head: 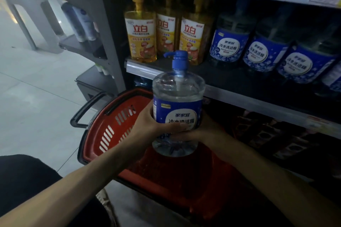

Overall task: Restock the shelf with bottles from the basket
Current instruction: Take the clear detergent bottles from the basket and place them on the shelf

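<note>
Above the red basket [110,134], left hand [147,125] and right hand [206,131] grip one upright clear pump bottle [178,101] — fingers curled around its lower body — below the stocked shelf [239,86].

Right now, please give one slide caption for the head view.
Left hand and right hand hold a clear blue-pump detergent bottle above the red basket, facing the shelf.

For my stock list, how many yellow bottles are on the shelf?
3, all at the left end of the shelf: left yellow bottle, middle yellow bottle, right yellow bottle. Others may be hidden behind them.
</note>
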Action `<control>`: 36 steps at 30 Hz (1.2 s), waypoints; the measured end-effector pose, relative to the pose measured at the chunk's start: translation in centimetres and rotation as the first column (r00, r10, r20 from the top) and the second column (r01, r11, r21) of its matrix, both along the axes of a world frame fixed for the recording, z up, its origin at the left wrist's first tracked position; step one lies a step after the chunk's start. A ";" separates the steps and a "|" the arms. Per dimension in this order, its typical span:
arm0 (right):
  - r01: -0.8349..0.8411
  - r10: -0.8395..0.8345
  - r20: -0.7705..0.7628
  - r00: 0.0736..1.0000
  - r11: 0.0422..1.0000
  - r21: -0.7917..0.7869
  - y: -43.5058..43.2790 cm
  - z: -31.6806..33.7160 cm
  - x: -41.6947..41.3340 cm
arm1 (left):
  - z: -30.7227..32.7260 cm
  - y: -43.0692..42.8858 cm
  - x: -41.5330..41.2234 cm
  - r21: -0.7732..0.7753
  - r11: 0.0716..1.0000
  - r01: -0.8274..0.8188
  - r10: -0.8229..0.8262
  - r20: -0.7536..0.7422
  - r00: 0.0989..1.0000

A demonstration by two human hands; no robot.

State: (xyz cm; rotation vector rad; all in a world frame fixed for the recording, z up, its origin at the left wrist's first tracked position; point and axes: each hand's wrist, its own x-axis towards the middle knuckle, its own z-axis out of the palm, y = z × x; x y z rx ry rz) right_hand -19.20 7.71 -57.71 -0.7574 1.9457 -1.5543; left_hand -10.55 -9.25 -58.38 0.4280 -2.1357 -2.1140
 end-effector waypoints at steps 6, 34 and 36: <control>0.041 -0.027 -0.109 0.994 0.991 0.127 1.7 -0.8 -3.3 | 1.6 1.4 -2.0 -0.120 0.993 0.021 -0.029 -0.072 0.997; 0.591 -0.588 -0.494 0.641 0.788 -0.171 4.0 1.2 -15.5 | 3.3 5.3 -17.6 -0.393 0.904 -0.167 -0.008 -0.405 0.914; 0.605 -0.590 -0.462 0.662 0.785 -0.135 4.2 1.0 -16.2 | 2.8 5.5 -18.5 -0.394 0.902 -0.175 0.002 -0.403 0.915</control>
